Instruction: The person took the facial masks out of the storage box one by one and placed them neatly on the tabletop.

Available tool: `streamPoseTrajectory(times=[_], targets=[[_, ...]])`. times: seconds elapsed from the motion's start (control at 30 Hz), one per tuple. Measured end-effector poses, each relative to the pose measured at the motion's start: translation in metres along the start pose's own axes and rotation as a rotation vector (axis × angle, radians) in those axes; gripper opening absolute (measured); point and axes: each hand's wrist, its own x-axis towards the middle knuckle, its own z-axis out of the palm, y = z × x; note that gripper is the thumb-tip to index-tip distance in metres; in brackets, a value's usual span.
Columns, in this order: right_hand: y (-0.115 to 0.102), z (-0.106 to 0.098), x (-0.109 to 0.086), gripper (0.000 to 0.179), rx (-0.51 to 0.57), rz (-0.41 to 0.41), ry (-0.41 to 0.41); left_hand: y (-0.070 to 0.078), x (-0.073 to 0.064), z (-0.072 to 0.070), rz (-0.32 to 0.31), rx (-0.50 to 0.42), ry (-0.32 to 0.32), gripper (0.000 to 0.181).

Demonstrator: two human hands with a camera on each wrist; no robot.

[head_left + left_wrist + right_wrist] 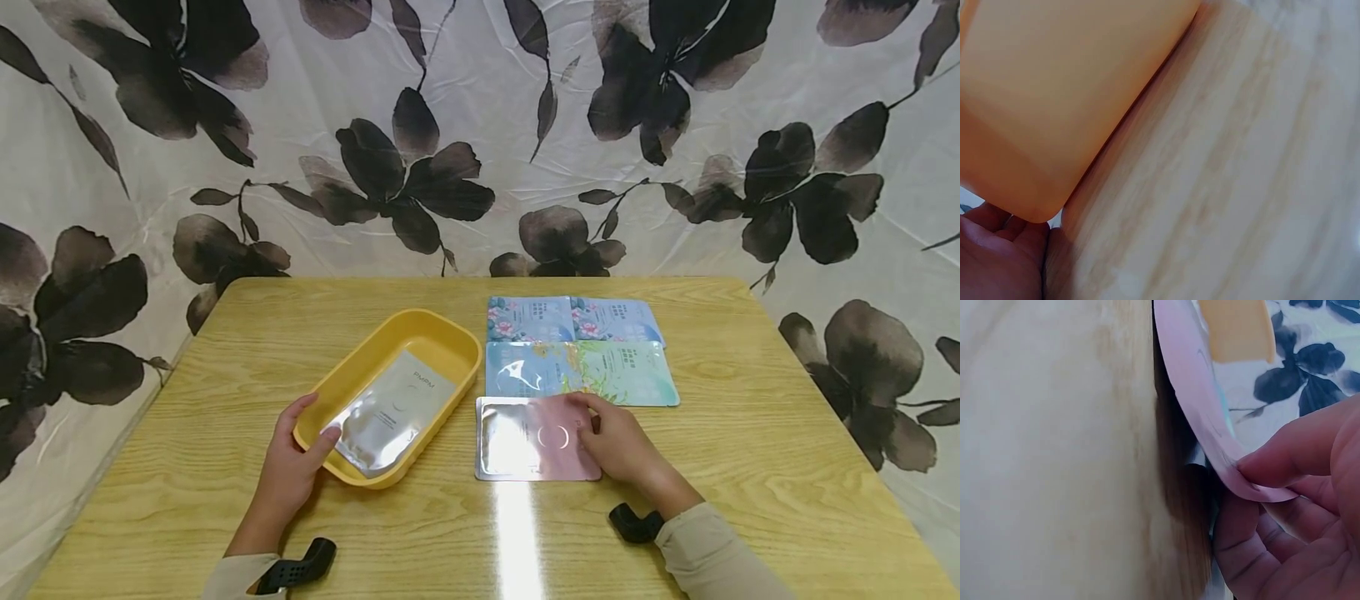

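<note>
My left hand (291, 467) grips the near left end of a yellow plastic basket (367, 332), thumb over the rim. A silver-white sheet mask packet (401, 400) lies inside the basket. At the centre right, my right hand (628, 446) pinches the right edge of a pink sheet mask packet (555, 462). In the right wrist view that pink packet (1188, 387) bends up off the table at the thumb. A silver edge beneath it shows at its left, seemingly another packet. The left wrist view shows the basket's outer wall (1054, 112) with fingers (997, 219) under its corner.
Beyond the pink packet lie a blue packet (525, 367) and a green packet (630, 375). Two blue floral packets (528, 317) lie behind these. The wooden table (750, 467) ends at a floral cloth (525, 150). Glare crosses the pink packet.
</note>
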Motion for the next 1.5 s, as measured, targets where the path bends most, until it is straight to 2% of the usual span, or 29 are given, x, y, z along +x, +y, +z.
streamPoseTrajectory(times=[0.33,0.53,0.73,0.83,0.97,1.2,1.3,1.5], targets=[[-0.005,-0.002,-0.001,0.043,0.018,0.029,-0.028,0.002,0.0,-0.001,-0.008,-0.008,0.005,0.058],[-0.002,-0.007,0.0,0.045,0.001,-0.044,0.02,0.002,0.001,-0.001,-0.008,-0.021,0.009,0.058],[-0.004,-0.02,0.001,0.045,0.006,-0.043,0.031,0.002,0.001,-0.001,-0.005,-0.022,0.01,0.058],[-0.009,-0.028,0.004,0.045,0.011,-0.069,0.044,0.001,0.001,-0.002,-0.003,-0.021,0.012,0.058],[-0.024,-0.034,0.01,0.046,0.058,-0.147,0.041,0.001,0.001,-0.002,-0.004,-0.022,0.015,0.058],[-0.061,-0.033,0.027,0.046,0.166,-0.227,-0.094,0.0,0.001,-0.002,-0.003,0.005,0.019,0.058],[-0.077,-0.026,0.04,0.047,0.201,-0.296,-0.15,0.0,0.0,-0.002,-0.006,0.009,0.017,0.058],[-0.114,0.0,0.067,0.055,0.147,-0.416,-0.262,0.0,0.0,-0.001,0.005,0.021,0.008,0.058]])
